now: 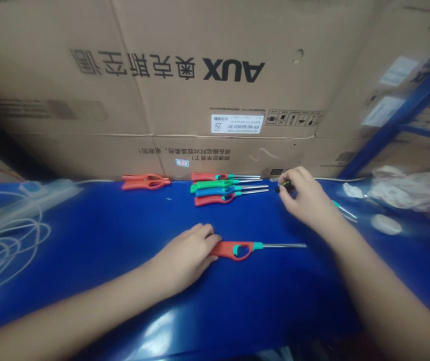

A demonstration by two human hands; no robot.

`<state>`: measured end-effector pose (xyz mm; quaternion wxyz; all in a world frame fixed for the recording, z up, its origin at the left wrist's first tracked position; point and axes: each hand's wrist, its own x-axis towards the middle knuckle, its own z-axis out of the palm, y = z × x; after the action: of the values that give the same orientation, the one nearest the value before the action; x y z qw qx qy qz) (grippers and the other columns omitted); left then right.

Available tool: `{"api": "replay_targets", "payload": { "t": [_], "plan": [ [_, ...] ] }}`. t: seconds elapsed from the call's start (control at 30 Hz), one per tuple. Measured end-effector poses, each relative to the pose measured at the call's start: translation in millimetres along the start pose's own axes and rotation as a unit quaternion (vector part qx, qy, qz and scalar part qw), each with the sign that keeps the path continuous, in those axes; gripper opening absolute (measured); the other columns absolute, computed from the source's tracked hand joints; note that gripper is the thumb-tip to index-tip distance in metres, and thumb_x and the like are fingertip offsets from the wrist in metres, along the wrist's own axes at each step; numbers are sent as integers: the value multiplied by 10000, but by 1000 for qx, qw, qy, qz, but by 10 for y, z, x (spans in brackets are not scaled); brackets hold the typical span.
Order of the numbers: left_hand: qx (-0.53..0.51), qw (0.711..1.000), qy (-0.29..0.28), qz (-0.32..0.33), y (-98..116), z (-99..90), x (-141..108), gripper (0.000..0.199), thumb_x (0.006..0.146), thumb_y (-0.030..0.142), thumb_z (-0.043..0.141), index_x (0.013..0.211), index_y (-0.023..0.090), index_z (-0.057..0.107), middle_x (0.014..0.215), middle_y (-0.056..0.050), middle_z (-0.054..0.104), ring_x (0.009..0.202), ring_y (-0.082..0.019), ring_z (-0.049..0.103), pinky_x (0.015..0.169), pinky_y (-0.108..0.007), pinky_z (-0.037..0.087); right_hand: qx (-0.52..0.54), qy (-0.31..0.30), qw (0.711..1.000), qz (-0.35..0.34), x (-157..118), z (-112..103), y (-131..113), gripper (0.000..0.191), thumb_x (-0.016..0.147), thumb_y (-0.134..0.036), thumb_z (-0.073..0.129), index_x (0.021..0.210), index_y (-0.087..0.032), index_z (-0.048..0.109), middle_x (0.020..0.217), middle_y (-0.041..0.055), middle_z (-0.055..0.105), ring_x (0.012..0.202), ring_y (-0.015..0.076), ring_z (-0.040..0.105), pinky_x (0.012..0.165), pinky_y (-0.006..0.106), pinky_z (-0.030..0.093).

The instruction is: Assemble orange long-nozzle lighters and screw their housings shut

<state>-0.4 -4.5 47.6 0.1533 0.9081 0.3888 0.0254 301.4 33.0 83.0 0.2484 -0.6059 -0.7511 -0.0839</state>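
My left hand (190,253) is closed around the handle end of a red long-reach lighter (227,248). This lighter lies on the blue surface with its metal tube pointing right and a green trigger in its guard. My right hand (305,198) is raised at the back, its fingers pinching a small black and yellow object (288,186), mostly hidden by the fingers. Just left of it lie several lighters side by side: a green lighter (209,186), a blue lighter (213,191) and red ones (211,200). Red lighter casing pieces (145,182) lie farther left.
A large cardboard box (185,110) stands along the back edge of the blue tabletop (140,311). White cable (12,245) is coiled at left. Right of my right forearm are a green-and-metal tip (346,211), a white oval piece (386,224) and crumpled plastic (403,190).
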Motion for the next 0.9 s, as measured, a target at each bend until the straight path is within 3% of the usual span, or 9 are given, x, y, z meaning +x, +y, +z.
{"api": "replay_targets", "payload": {
  "t": [0.13, 0.27, 0.43, 0.63, 0.9],
  "plan": [
    [-27, 998, 35, 41, -183, -127, 141, 227, 985, 251, 534, 1153, 185, 671, 1084, -96, 606, 1050, -256, 584, 931, -398, 510, -84, -112, 982, 124, -10, 140, 158, 186, 917, -155, 448, 1092, -170, 509, 1182, 155, 478, 917, 234, 598, 827, 356, 476],
    [-30, 993, 106, 48, -493, -390, 312, 271, 985, 352, 518, 1086, 182, 705, 1068, -91, 614, 977, -233, 601, 903, -381, 502, -102, -201, 960, 167, -20, 198, 293, 304, 883, -124, 472, 1182, -132, 522, 1224, 190, 473, 837, 219, 615, 772, 349, 477],
    [5, 983, 182, -14, -827, -602, 647, 330, 938, 380, 541, 1096, 152, 719, 1043, -99, 615, 945, -241, 622, 878, -381, 506, -112, -305, 931, 168, -39, 264, 306, 440, 828, -88, 511, 1264, -143, 536, 1315, 200, 462, 827, 224, 642, 674, 330, 469],
    [22, 978, 206, -33, -1107, -631, 1059, 259, 894, 317, 585, 1033, 178, 753, 992, -91, 653, 914, -244, 631, 885, -398, 502, -125, -323, 927, 147, -15, 359, 266, 562, 842, -53, 481, 1400, -118, 474, 1346, 221, 450, 1154, 318, 579, 854, 371, 471],
    [-16, 965, 257, -56, -1302, -476, 1218, 293, 847, 295, 652, 1104, 180, 737, 1140, -93, 731, 1074, -264, 667, 975, -401, 518, -125, -318, 933, 116, -29, 381, 305, 607, 819, -36, 480, 1421, -114, 476, 1346, 223, 474, 1236, 344, 495, 923, 400, 457]
  ]
}}
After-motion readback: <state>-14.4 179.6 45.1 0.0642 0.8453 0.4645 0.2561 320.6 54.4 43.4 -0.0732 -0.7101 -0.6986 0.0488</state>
